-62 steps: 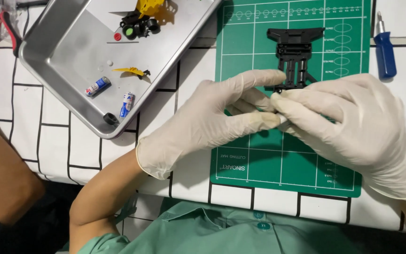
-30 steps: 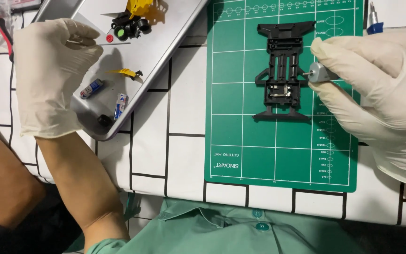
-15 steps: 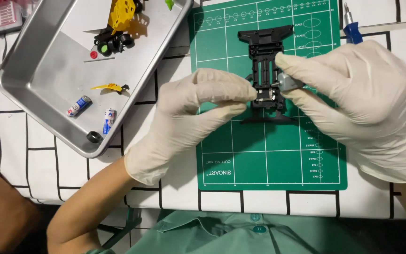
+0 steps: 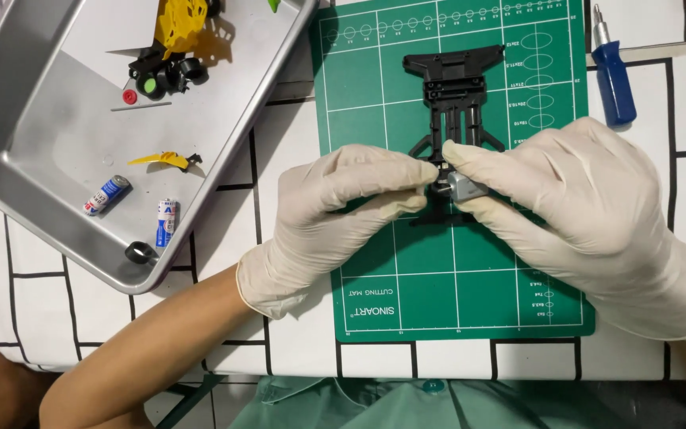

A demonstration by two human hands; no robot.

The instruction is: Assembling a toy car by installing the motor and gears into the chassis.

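Observation:
A black plastic toy-car chassis point(image 4: 455, 91) lies on a green cutting mat point(image 4: 406, 270). Both of my hands wear white gloves and meet over its lower end. My right hand point(image 4: 573, 206) pinches a small silver motor point(image 4: 464, 187) against the chassis. My left hand point(image 4: 335, 210) has its fingertips on the chassis just left of the motor. The chassis's lower part is hidden under my fingers.
A metal tray point(image 4: 33, 159) at the upper left holds two small batteries point(image 4: 107, 195), a yellow strip point(image 4: 164, 159), yellow and black car parts point(image 4: 170, 48), a small black wheel point(image 4: 139, 253). A blue-handled screwdriver point(image 4: 614, 75) lies right of the mat.
My left hand came back from the tray to the chassis. Both hands now sit a little lower on the chassis, with the silver motor pressed in between them.

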